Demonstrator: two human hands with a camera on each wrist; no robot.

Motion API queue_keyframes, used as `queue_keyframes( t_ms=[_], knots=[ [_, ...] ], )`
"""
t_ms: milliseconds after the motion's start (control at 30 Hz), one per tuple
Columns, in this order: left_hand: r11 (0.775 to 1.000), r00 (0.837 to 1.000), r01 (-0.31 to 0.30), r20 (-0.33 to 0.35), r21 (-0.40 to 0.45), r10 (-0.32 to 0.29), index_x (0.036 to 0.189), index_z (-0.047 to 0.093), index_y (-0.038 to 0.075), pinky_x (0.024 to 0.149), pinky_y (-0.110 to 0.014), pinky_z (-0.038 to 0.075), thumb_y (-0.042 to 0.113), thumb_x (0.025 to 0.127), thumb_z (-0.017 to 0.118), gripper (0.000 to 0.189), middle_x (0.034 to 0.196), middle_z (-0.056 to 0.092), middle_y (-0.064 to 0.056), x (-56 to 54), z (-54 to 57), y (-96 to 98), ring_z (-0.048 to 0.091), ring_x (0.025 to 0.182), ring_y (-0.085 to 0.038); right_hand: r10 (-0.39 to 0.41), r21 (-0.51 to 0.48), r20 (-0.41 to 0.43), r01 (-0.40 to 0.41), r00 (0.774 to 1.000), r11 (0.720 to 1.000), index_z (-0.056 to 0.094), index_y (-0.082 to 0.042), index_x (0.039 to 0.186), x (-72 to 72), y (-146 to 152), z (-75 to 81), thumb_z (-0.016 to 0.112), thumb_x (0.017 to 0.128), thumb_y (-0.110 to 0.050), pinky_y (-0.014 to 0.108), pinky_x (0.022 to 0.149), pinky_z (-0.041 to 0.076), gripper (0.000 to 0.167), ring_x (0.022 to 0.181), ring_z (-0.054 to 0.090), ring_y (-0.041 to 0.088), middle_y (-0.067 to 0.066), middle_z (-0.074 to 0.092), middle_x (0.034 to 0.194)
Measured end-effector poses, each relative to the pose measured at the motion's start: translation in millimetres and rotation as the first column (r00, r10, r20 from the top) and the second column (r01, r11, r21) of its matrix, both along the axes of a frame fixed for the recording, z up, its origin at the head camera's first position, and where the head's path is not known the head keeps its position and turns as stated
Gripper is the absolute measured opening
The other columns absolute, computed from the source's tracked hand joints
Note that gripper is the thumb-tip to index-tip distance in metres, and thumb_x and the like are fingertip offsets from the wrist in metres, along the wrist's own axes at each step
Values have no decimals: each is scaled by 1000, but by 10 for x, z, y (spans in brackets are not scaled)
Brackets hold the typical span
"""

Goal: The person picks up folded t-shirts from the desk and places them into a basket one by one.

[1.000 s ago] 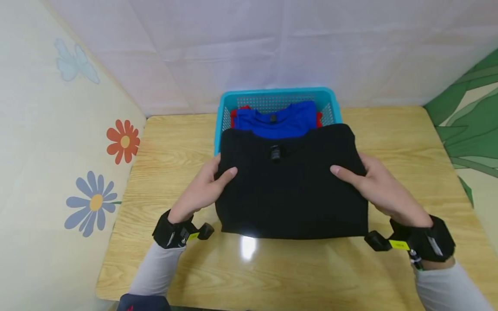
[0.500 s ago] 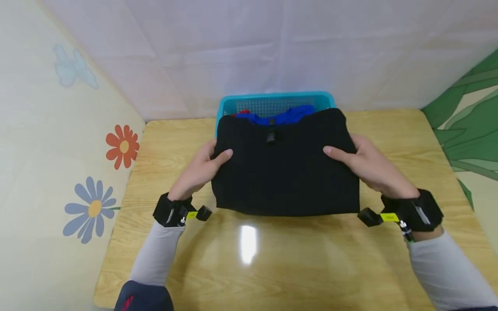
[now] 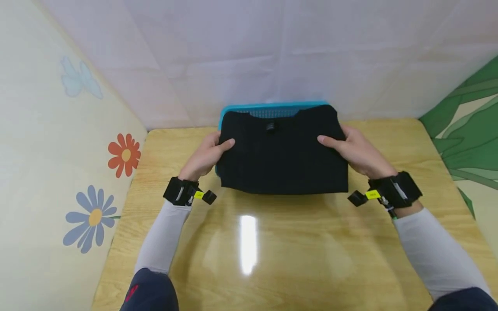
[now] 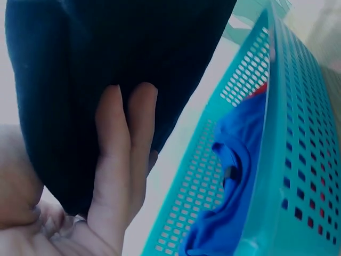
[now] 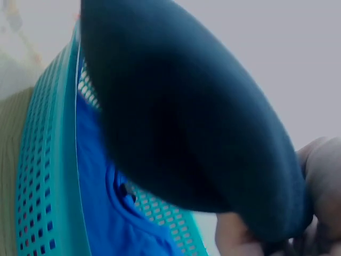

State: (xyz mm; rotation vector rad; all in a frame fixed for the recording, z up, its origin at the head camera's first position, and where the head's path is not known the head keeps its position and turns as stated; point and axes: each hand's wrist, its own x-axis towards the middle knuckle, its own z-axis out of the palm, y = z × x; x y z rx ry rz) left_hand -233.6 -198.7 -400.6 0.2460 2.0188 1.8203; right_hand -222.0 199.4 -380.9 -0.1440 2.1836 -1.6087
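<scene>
A folded black shirt (image 3: 284,160) hangs above the turquoise basket (image 3: 272,105), hiding most of it in the head view. My left hand (image 3: 206,156) grips the shirt's left edge, thumb on top and fingers beneath. At the opposite edge, my right hand (image 3: 359,151) holds it the same way. Both wrist views show the shirt over the basket's open top, apart from what lies inside. There, a blue shirt (image 4: 234,160) with a dark neck label is visible, and a bit of red cloth (image 4: 259,90) shows by it.
The basket stands at the back of a wooden table (image 3: 295,250), close to a white cloth backdrop (image 3: 249,56). A wall with painted flowers (image 3: 95,217) rises on the left. Green painted leaves (image 3: 470,129) cover the wall at the right.
Both hands have carried the black shirt away from me, toward the back of the table. It now covers the blue shirt and most of the basket in the head view.
</scene>
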Motion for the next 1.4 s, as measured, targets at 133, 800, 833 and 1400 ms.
queue_keyframes(
  t_ms=[133, 800, 833, 1400],
  knots=[
    [1000, 1000, -10, 20, -13, 10, 146, 50, 1, 83, -31, 64, 18, 115, 48, 35, 122, 73, -19, -161, -84, 48, 77, 95, -17, -19, 7, -5, 20, 1000, 1000, 11, -16, 173, -156, 15, -80, 56, 111, -41, 21, 97, 58, 80, 140, 58, 24, 17, 35, 172],
    [957, 990, -142, -56, -255, 132, 166, 26, -4, 123, -47, 42, 21, 114, 49, 62, 164, 43, -22, -532, -171, 211, 50, 146, -33, -56, 159, 59, 46, 997, 986, -17, -7, 168, -745, -76, -371, 51, 113, -39, 62, 130, 21, 93, 162, 15, 47, 23, -5, 177],
    [954, 989, -144, -62, -261, 133, 165, 26, -4, 123, -48, 42, 20, 114, 49, 62, 163, 43, -23, -541, -158, 213, 50, 145, -34, -56, 169, 58, 45, 997, 985, -17, -7, 168, -750, -85, -365, 51, 113, -41, 62, 130, 21, 94, 162, 13, 47, 22, -7, 177],
    [890, 991, -137, -60, -435, 124, 161, 23, -15, 126, -50, 37, 11, 109, 47, 63, 167, 31, -31, -676, -189, 341, 36, 153, -41, 39, 348, 41, -51, 998, 936, -13, 3, 167, -860, -273, -376, 48, 114, -34, 67, 129, 14, 89, 162, -2, 52, 31, -12, 175]
  ],
)
